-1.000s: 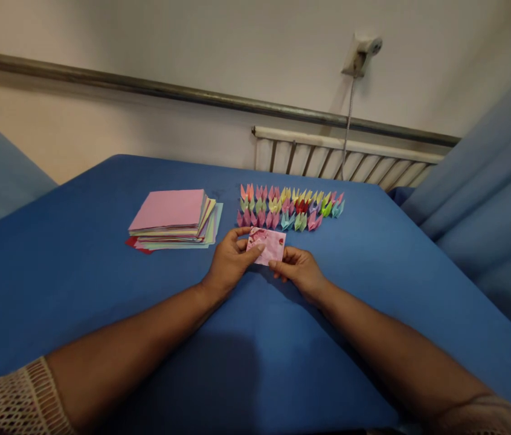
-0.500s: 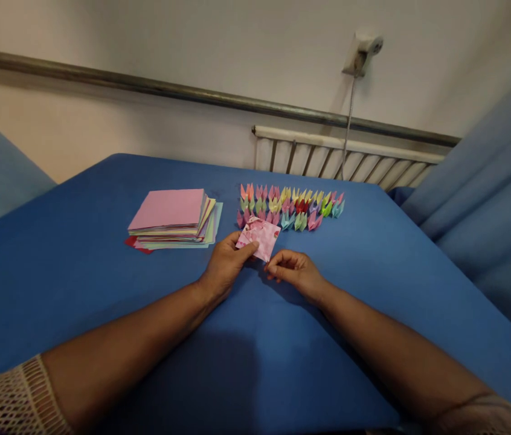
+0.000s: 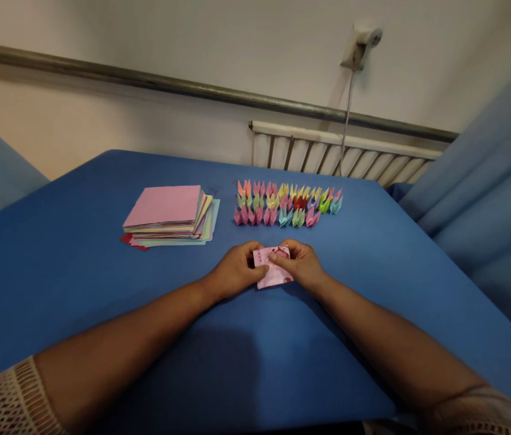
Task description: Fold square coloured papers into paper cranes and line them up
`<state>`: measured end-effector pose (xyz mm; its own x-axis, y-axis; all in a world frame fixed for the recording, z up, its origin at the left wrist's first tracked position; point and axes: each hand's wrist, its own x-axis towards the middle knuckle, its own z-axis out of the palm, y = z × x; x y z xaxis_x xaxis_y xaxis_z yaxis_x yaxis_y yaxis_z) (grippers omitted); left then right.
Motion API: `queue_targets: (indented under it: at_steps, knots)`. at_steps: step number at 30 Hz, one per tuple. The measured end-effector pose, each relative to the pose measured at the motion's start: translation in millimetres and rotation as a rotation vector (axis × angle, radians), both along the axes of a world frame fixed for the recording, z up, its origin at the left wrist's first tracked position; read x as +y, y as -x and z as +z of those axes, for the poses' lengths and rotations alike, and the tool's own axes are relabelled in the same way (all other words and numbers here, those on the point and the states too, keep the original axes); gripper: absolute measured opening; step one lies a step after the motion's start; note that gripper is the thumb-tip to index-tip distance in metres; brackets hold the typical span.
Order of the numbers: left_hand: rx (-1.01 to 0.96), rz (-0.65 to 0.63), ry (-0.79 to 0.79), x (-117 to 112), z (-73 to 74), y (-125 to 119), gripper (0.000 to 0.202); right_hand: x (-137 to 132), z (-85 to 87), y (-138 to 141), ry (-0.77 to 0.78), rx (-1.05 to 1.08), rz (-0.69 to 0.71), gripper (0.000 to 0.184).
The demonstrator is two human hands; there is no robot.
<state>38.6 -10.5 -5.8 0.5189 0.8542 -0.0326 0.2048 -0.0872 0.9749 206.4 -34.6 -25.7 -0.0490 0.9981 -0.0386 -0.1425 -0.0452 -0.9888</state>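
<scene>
A small folded square of pink patterned origami paper [image 3: 275, 275] is held up between my two hands, just above the blue table cover. My left hand [image 3: 236, 270] pinches its left edge, thumb on the front face. On the opposite side my right hand [image 3: 303, 266] grips the paper, its thumb pressed across the upper front. The fingers behind the paper are hidden. Beyond my hands stand rows of small folded paper cranes [image 3: 285, 205] in pink, yellow, green, red and blue. Left of them lies a stack of coloured paper sheets [image 3: 165, 206], pink on top.
The blue-covered table [image 3: 101, 290] reaches back to a wall with a metal rail [image 3: 183, 87] and a white radiator [image 3: 328, 148]. A cord hangs from a wall socket [image 3: 359, 48]. Blue curtains [image 3: 491, 199] hang at the right, with blue cloth at the far left too.
The paper has come nearer to me and been turned so its edges lie roughly level. My right hand, earlier at its lower corner, now grips its right side.
</scene>
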Motion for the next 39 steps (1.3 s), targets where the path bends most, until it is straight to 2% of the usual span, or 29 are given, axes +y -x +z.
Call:
queue_targets:
  at_steps: [4, 11, 13, 16, 19, 22, 26, 28, 32, 35, 39]
  knots:
    - [-0.138, 0.125, 0.043, 5.3, -2.9, -1.3, 0.036, 3.1, -1.3, -0.1, -0.027, 0.101, -0.104, 0.038]
    - [-0.215, 0.138, 0.100, 5.0, -0.9, -2.6, 0.036, 3.5, 0.3, -0.8, -0.106, 0.161, -0.259, 0.035]
    - [-0.226, 0.118, 0.097, 4.4, -0.8, -2.3, 0.037, 4.8, 0.0, -1.8, -0.103, 0.191, -0.275, 0.035]
    - [-0.252, 0.047, 0.076, 2.9, 0.0, -1.6, 0.051, 8.7, -3.1, -4.6, -0.095, 0.246, -0.301, 0.034]
    - [-0.244, -0.053, -0.013, 0.0, 3.0, 0.0, 0.059, 11.7, -6.7, -7.1, -0.107, 0.279, -0.320, 0.033]
    - [-0.112, -0.091, -0.115, -2.2, 6.2, 2.8, 0.047, 11.0, -7.7, -6.4, -0.100, 0.250, -0.282, 0.033]
    - [0.076, -0.063, -0.145, -0.1, 6.4, 5.5, 0.034, 7.4, -5.1, -3.1, -0.090, 0.200, -0.219, 0.030]
    - [0.056, 0.007, -0.148, 3.0, 5.3, 5.6, 0.031, 6.3, -3.2, -3.4, -0.115, 0.197, -0.194, 0.026]
    - [-0.015, 0.194, -0.130, 9.7, 3.9, 5.3, 0.026, 4.4, -1.0, -8.6, -0.253, 0.123, -0.100, 0.047]
    - [-0.031, 0.254, -0.108, 13.0, 2.4, 5.6, 0.027, 2.8, -2.3, -11.6, -0.305, 0.022, -0.016, 0.036]
    - [-0.035, 0.240, -0.114, 14.8, -0.4, 6.5, 0.027, 2.0, -5.1, -10.8, -0.284, -0.011, -0.003, 0.022]
